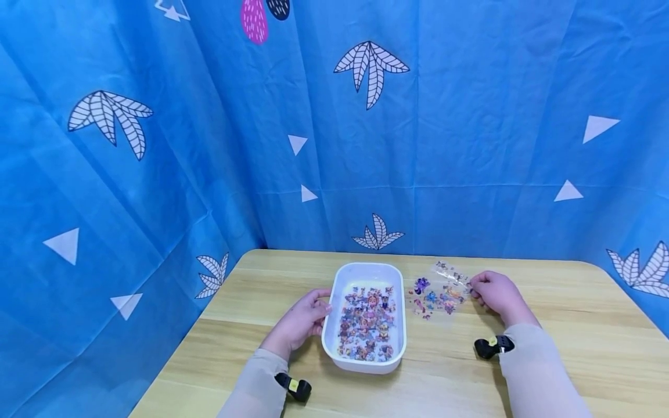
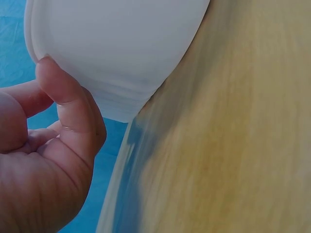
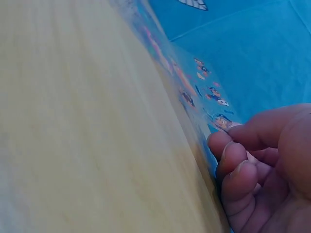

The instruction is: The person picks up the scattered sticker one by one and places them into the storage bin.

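A white plastic tub stands on the table, with many small colourful cartoon stickers inside it. My left hand is at the tub's left side, its bent fingers holding the rim; in the left wrist view a fingertip lies against the lip of the tub. To the right of the tub, a clear sticker sheet printed with small cartoon figures lies partly raised. My right hand pinches its right edge between thumb and fingers, as the right wrist view shows.
The wooden table has rounded far corners. A blue patterned curtain hangs behind it and along the left side. Black wrist cameras are strapped over both sleeves.
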A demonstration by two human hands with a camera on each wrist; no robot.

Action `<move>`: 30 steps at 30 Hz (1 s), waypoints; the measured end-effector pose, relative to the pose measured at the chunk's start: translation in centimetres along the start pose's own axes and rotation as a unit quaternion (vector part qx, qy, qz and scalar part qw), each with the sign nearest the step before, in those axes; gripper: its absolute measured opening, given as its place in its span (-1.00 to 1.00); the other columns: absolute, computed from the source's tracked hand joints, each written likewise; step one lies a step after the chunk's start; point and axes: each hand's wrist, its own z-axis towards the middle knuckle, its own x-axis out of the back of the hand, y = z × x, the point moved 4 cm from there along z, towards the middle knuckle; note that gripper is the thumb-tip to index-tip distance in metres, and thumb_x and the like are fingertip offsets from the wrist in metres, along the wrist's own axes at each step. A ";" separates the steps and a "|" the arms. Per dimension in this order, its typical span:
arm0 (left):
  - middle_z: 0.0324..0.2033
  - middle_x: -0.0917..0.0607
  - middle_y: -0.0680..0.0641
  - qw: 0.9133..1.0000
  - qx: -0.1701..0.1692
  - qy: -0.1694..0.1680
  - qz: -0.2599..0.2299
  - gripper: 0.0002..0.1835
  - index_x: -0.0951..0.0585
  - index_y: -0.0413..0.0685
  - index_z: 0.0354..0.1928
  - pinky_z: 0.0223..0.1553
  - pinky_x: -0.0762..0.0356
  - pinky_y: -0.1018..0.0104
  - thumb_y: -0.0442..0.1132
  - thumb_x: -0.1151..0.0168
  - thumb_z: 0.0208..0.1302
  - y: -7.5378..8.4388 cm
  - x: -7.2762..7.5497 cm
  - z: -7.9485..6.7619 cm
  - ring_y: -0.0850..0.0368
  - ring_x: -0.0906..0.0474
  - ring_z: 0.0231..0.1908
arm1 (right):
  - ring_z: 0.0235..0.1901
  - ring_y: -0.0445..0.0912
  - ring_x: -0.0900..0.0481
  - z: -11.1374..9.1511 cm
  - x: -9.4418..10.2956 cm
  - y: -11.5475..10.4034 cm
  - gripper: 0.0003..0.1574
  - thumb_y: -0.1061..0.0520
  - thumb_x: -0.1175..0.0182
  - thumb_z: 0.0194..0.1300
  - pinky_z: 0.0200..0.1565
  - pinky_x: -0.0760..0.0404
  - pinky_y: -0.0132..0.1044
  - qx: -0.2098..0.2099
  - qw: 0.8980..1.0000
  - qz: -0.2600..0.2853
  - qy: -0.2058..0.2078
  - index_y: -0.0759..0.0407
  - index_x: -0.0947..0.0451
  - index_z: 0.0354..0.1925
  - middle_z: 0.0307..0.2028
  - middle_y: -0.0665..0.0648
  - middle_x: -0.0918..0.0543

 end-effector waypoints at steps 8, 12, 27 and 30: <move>-0.13 -0.62 -0.23 1.000 0.001 -0.001 0.002 -0.44 -0.29 -0.15 0.45 -0.39 -0.60 0.34 -0.26 -0.14 0.48 0.2 0.1 0.0 0.10 -0.55 -0.35 | -0.40 -0.01 -0.60 -0.5 0.6 0.2 -0.58 0.17 0.16 0.60 -0.41 -0.66 -0.21 -0.009 0.999 0.047 0.026 0.48 -0.40 0.16 -0.30 0.21 -0.65; -0.13 -0.62 -0.22 1.000 0.002 -0.003 0.001 -0.44 -0.28 -0.15 0.46 -0.39 -0.61 0.33 -0.25 -0.13 0.49 0.1 0.1 0.0 0.10 -0.56 -0.35 | -0.37 0.01 -0.61 -0.8 1.0 0.1 -0.57 0.15 0.16 0.59 -0.39 -0.66 -0.19 -0.011 0.999 0.027 0.046 0.46 -0.42 0.16 -0.28 0.23 -0.66; -0.10 -0.61 -0.26 1.000 0.003 -0.005 -0.012 -0.42 -0.27 -0.16 0.46 -0.40 -0.59 0.35 -0.27 -0.14 0.47 0.2 -0.1 -0.3 0.12 -0.54 -0.36 | -0.30 0.03 -0.68 -2.4 2.9 -2.2 -0.49 -0.02 0.12 0.58 -0.40 -0.59 -0.19 0.027 0.988 -0.053 0.139 0.34 -0.50 0.15 -0.18 0.24 -0.70; -0.10 -0.61 -0.26 1.000 0.001 -0.006 -0.012 -0.42 -0.27 -0.17 0.46 -0.40 -0.60 0.34 -0.27 -0.14 0.48 0.2 0.0 -0.3 0.11 -0.54 -0.36 | -0.26 0.05 -0.68 -2.6 3.6 -2.6 -0.48 -0.03 0.14 0.60 -0.43 -0.60 -0.19 0.022 0.986 -0.047 0.161 0.33 -0.48 0.18 -0.13 0.25 -0.70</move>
